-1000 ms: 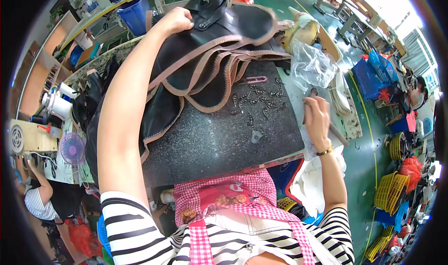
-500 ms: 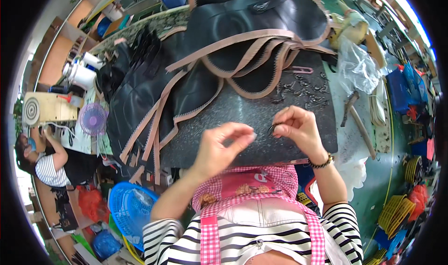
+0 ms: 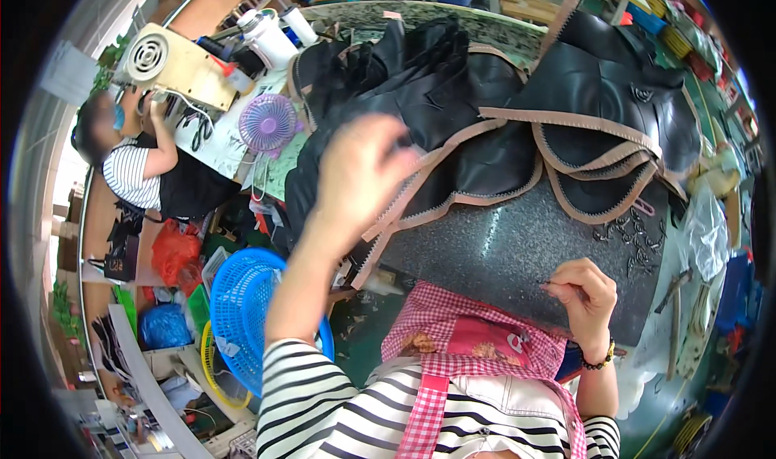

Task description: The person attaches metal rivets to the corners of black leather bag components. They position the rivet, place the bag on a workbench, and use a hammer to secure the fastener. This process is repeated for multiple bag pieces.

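My left hand (image 3: 364, 176) is raised over the left side of the pile, smeared by motion, so its fingers do not show clearly. Beneath and beyond it lie black leather-like pieces (image 3: 453, 107) edged with brown toothed tape. More such black pieces (image 3: 598, 91) are stacked at the right. Low over the front of a dark speckled board (image 3: 493, 245), my right hand (image 3: 584, 293) has its fingers pinched together; a tiny dark bit seems to show at the tips, too small to name. Several small dark metal pieces (image 3: 638, 241) lie on the board's right side.
A blue plastic basket (image 3: 230, 297) stands left of my body. A purple fan (image 3: 268, 124) sits on the side table, where another person in a striped top (image 3: 133, 168) works. A hammer (image 3: 672, 322) and clear plastic bag (image 3: 707, 225) lie right of the board.
My view has turned left. The left hand has left the right hand's side and moved up and left over the black pieces. The right hand stays pinched near the board's front.
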### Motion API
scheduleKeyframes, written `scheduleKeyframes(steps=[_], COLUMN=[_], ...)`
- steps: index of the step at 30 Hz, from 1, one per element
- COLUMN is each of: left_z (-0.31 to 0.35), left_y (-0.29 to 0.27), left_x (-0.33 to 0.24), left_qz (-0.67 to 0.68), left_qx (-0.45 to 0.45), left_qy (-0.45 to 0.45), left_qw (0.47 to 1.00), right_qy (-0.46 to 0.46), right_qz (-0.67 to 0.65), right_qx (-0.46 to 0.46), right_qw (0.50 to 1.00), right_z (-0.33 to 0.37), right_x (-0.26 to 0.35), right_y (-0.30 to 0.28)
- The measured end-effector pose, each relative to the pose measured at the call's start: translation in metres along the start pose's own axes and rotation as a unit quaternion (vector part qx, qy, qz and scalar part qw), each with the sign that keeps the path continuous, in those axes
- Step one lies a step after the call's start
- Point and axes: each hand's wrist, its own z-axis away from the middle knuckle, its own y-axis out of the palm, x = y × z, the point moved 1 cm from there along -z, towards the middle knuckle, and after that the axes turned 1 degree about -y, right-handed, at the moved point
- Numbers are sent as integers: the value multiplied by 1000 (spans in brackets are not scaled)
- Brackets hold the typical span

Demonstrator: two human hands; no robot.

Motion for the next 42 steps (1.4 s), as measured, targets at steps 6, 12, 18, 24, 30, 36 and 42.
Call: scheduleKeyframes(steps=[6,12,18,24,30,36,42], left_z=[-43,-101,-99,-18,59,79,75], left_y=[1,74,51,-42,-31,-28,-25], left_x=[51,31,19,0,-43,-51,-59], left_qz=[-248,-251,-73,337,247,386,358], left_qx=[-16,27,69,185,257,262,281], left_qy=[79,38,28,-166,-213,-250,-244], left_qw=[966,967,995,908,910,848,856], right_qy=[152,32,-31,-127,-158,-101,-84], right_qz=[-92,19,80,0,-65,-57,-22], right_qx=[13,88,61,103,174,212,221], right_qw=[984,995,994,987,970,970,971], right_z=[-13,-35,-33,-62,-81,-66,-65], right_x=[-12,2,3,44,34,32,38], right_y=[20,34,11,14,73,72,66])
